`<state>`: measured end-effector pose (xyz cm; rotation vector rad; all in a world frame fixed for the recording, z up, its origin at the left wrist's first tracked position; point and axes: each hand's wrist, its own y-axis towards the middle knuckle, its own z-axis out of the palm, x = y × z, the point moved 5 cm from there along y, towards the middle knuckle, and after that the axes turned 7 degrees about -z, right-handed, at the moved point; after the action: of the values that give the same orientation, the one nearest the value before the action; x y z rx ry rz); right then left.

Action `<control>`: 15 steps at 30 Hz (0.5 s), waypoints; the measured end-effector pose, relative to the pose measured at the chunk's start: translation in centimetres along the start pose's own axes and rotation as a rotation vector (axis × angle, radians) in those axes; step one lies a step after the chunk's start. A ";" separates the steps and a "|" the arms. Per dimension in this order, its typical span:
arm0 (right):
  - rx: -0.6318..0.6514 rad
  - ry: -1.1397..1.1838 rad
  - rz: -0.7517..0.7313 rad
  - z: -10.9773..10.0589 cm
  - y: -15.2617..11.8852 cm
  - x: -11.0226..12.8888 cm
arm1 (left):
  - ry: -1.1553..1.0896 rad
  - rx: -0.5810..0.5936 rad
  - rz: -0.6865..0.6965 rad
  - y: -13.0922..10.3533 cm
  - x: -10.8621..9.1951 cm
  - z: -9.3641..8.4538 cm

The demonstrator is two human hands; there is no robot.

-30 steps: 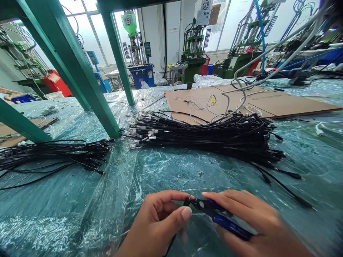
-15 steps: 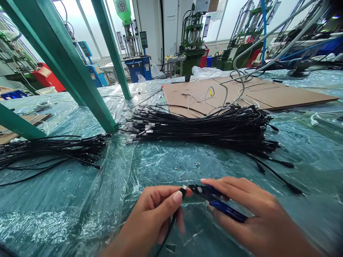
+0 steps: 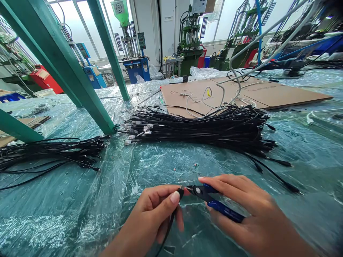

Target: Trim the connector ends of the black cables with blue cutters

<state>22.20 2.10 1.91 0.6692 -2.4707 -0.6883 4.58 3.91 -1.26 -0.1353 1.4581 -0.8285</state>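
Moulding machines stand along a windowed wall, well beyond the large cable bundle point(image 3: 198, 128) that lies across the film-covered counter point(image 3: 160, 157). Past the bundle's left end, a blue machine point(image 3: 136, 69) carries a green hopper point(image 3: 122, 10) marked 5; its contents cannot be made out. Farther left of the bundle sit a white tub point(image 3: 45, 92) and a blue crate point(image 3: 12, 97), their insides too small to read. Cardboard point(image 3: 278, 91) lies flat just behind the bundle, and a smaller cable bundle point(image 3: 50, 153) rests to its left.

On the near side of the large bundle, the left hand point(image 3: 158, 210) has its grip closed on a black cable point(image 3: 170, 223), pinched just below its connector point(image 3: 180, 192). The connector's metal tip points away from the person, towards the bundle and slightly right; the cable's long axis runs back towards the person, bending left.

Also on the bundle's near side, the right hand point(image 3: 241, 203) has its grip around blue-handled cutters point(image 3: 225, 210). Their nose points left at the connector tip, just beside it, the long axis slanting roughly along the bundle's length. Whether they touch cannot be told.
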 end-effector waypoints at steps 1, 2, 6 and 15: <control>0.000 -0.005 -0.002 0.0 0.1 0.1 | -0.001 -0.002 0.003 0.0 0.0 0.0; 0.002 -0.008 -0.005 0.0 0.1 0.1 | -0.005 -0.006 0.006 0.1 0.0 0.0; -0.009 -0.013 -0.012 -0.1 0.2 0.2 | -0.033 -0.043 0.001 0.2 0.3 -0.2; 0.026 0.000 -0.013 0.7 -0.7 -0.2 | -0.022 -0.033 0.038 0.4 0.5 -0.5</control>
<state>22.14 1.94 0.90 0.6957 -2.4811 -0.6613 4.23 4.11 -1.91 -0.1408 1.4500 -0.7706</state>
